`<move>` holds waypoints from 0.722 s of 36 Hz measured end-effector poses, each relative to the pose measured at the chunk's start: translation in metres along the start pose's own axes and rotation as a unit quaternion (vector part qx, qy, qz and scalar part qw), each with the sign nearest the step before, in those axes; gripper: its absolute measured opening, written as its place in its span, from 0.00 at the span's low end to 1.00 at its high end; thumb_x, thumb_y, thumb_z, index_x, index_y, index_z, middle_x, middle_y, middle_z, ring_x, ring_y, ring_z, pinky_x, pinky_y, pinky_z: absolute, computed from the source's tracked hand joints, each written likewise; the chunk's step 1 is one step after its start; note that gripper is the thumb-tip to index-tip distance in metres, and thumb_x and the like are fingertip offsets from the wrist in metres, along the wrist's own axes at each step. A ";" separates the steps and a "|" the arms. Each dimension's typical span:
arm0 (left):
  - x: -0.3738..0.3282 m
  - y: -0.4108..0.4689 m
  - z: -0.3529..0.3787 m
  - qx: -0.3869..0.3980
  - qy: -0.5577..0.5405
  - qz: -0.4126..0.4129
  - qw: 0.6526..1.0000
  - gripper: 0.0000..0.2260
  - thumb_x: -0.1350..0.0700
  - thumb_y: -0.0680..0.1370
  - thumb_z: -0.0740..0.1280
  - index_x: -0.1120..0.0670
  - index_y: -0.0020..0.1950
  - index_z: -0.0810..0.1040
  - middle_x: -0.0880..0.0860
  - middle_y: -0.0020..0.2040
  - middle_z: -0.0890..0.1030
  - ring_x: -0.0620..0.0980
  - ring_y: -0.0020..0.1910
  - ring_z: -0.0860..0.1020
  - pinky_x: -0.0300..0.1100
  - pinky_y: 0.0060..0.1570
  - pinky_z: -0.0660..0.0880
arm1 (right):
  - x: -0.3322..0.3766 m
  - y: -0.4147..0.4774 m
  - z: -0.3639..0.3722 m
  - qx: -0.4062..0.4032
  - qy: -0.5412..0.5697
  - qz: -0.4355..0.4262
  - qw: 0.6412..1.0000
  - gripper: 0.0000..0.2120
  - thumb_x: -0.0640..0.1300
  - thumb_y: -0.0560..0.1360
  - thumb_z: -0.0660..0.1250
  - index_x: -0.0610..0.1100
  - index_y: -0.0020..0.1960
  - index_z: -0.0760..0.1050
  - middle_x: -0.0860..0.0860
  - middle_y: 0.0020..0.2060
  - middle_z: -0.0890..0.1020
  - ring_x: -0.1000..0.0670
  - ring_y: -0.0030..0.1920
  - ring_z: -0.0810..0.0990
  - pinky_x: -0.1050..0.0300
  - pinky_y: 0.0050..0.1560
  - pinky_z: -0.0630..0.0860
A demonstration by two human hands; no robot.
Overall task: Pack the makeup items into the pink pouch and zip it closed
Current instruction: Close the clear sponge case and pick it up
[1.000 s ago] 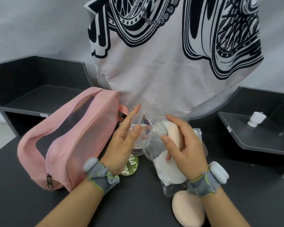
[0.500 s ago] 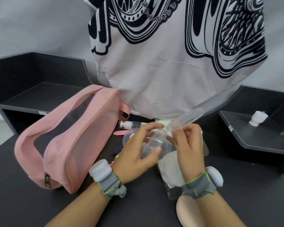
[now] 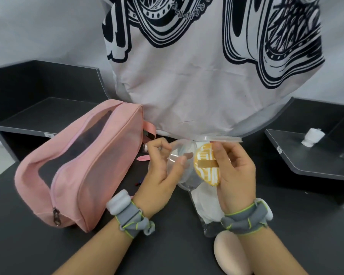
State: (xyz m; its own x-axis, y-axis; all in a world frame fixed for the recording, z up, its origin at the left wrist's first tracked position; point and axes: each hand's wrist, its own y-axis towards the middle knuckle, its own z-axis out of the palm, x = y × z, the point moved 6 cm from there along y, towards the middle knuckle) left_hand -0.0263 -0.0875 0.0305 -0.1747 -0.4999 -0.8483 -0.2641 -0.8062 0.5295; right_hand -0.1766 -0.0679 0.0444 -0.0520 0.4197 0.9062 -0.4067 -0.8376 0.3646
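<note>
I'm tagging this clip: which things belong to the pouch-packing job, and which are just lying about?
Job: pink pouch; orange-patterned powder puff, held by right hand; clear round case, held by left hand; clear bag of white puffs; beige sponge.
Lying about: small white container on the right shelf; left shelf.

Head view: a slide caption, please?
The left hand and right hand grip a clear bag of puffs beside the pink pouch.

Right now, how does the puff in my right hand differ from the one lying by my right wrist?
The held puff is orange with white pattern and strap; the lying puff is plain beige. The right hand pinches the held puff up on edge; the lying puff rests on the table. Both are rounded.
</note>
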 end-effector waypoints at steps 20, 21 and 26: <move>0.004 -0.002 0.000 0.011 -0.096 -0.071 0.993 0.16 0.57 0.73 0.68 0.43 0.56 0.68 0.65 0.58 0.77 0.55 0.53 0.79 0.54 0.56 0.77 | 0.022 -0.007 0.007 0.048 -0.314 -0.226 0.921 0.08 0.47 0.67 0.74 0.44 0.42 0.79 0.49 0.43 0.76 0.60 0.47 0.75 0.71 0.46 0.70; 0.003 -0.002 -0.001 0.010 -0.089 -0.066 0.994 0.16 0.58 0.74 0.68 0.43 0.57 0.68 0.64 0.58 0.76 0.55 0.53 0.79 0.53 0.56 0.77 | 0.022 -0.006 0.006 0.048 -0.318 -0.224 0.920 0.08 0.47 0.67 0.75 0.45 0.42 0.80 0.49 0.44 0.76 0.60 0.47 0.74 0.72 0.44 0.69; 0.001 -0.002 0.002 0.021 -0.047 -0.061 0.997 0.24 0.65 0.77 0.66 0.43 0.68 0.67 0.48 0.58 0.79 0.48 0.56 0.79 0.41 0.56 0.76 | 0.018 -0.005 0.007 0.078 -0.336 -0.226 0.911 0.07 0.45 0.67 0.75 0.45 0.44 0.82 0.49 0.42 0.76 0.62 0.41 0.73 0.74 0.41 0.68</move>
State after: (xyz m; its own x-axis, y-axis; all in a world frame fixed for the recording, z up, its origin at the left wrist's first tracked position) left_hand -0.0281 -0.0858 0.0291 -0.2262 -0.3654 -0.9029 -0.3287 -0.8440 0.4239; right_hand -0.1693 -0.0588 0.0604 0.6799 0.4687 0.5640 -0.1109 -0.6945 0.7109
